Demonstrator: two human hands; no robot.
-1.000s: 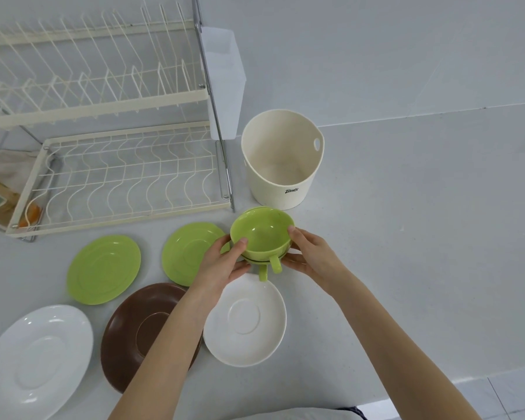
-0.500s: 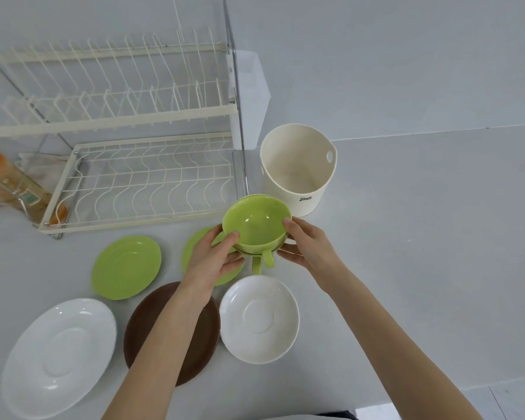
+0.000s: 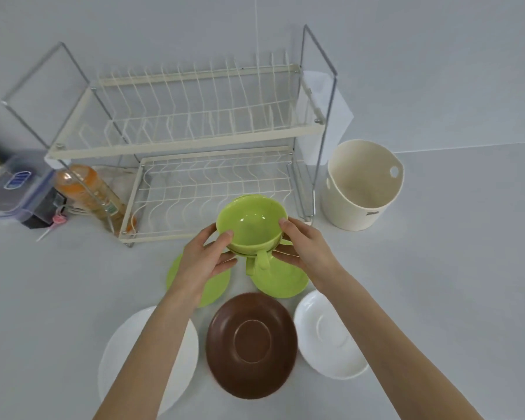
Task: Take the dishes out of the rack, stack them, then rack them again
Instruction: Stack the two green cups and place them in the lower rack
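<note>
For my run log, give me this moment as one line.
hands: left hand and right hand hold stacked green cups | rack: empty | saucers: on counter

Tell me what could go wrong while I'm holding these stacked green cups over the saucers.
The green cups are nested, and both the left hand and right hand grip mostly the top one; the lower cup might slip out. It would likely land on a green saucer or the brown saucer below. The cups also sit close to the dish rack front rail, so lifting forward could knock it.

Your left hand (image 3: 205, 262) and right hand (image 3: 305, 250) are raised side by side, palms facing inward. Both arms reach forward, fingers curled in a grip.
</note>
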